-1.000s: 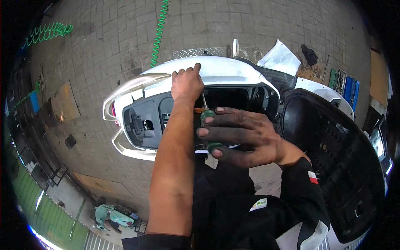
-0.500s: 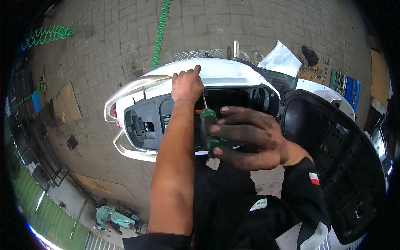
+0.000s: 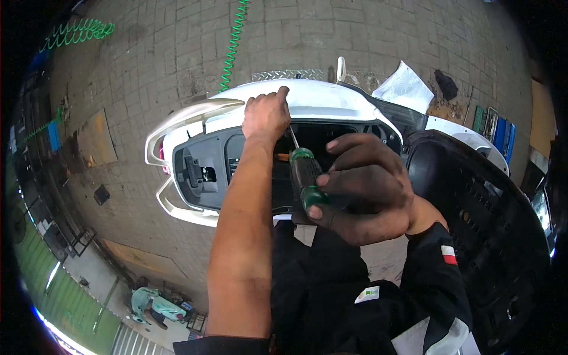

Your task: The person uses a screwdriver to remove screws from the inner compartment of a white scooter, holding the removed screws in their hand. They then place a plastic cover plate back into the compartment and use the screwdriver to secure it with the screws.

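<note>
A white scooter (image 3: 313,104) stands below me with its storage compartment uncovered. My left hand (image 3: 266,117) is closed over the upper rim of its white side panel (image 3: 234,123), fingers bent over the outer face. In my right hand (image 3: 376,192) is a screwdriver (image 3: 303,173) with a green and dark handle, touched by the thumb and fingertips. Its thin metal shaft slants up and left toward the compartment's inner edge, just beside my left hand. The tip is hidden there. Behind the handle, a small orange thing (image 3: 283,157) shows in the dark compartment.
The black seat (image 3: 467,236) is tipped open to the right. A pale grab rail (image 3: 177,121) curves around the scooter's tail at left. Beyond lie a white panel (image 3: 405,89), a dark cloth (image 3: 445,84), a blue tool case (image 3: 504,139) and a green coiled hose (image 3: 234,47).
My right hand has shifted slightly right, and the screwdriver handle leans more to the right and shows more sharply. My left hand stays on the panel's rim. The whole view has shifted slightly.
</note>
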